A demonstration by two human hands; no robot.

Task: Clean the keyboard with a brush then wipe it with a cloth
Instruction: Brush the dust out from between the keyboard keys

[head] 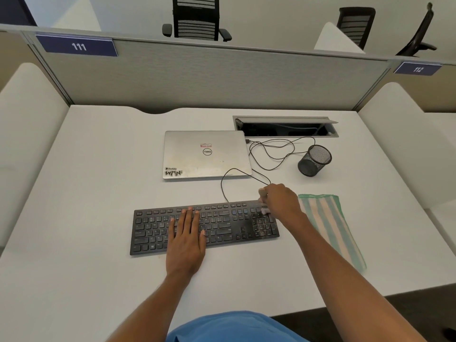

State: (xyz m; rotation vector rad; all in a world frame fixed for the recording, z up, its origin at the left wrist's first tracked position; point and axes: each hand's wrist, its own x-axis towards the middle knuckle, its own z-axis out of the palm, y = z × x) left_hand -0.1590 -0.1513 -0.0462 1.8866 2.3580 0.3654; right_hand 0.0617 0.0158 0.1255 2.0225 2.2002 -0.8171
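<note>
The person wears a mid-blue garment (234, 327), plain and smooth, seen only as a rounded slice at the bottom edge of the view. It is probably a short-sleeved top, though too little shows to be sure. The left forearm (158, 299) and the right forearm (333, 262) are bare from the frame edge to the wrist. The left grip (186, 245) is a bare hand with pale fingernails. The right grip (278, 203) is bare too and slightly blurred.
</note>
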